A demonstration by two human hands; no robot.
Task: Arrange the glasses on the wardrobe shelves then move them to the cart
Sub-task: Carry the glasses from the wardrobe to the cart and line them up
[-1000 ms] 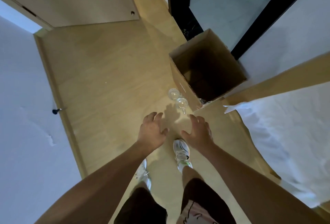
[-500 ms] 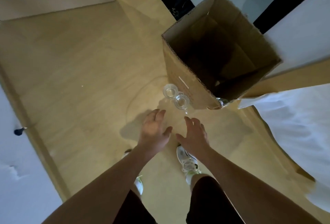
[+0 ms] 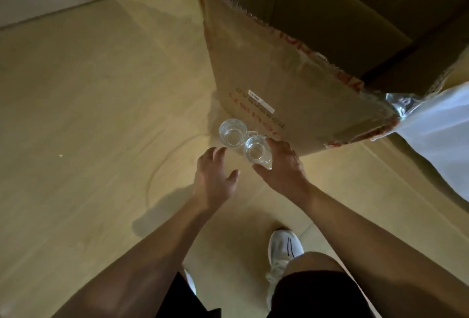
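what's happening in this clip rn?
A person is bending over two clear glasses that stand on a wooden floor beside an open cardboard box. The right hand reaches around the nearer glass, fingers and thumb on either side; whether it grips yet is unclear. The left hand is open, just short of the farther glass, holding nothing. Neither glass looks lifted.

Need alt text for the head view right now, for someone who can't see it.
Both hands reach down to two clear glasses on a wooden floor beside an open cardboard box: the right hand wraps the nearer glass, the open left hand approaches the farther glass.
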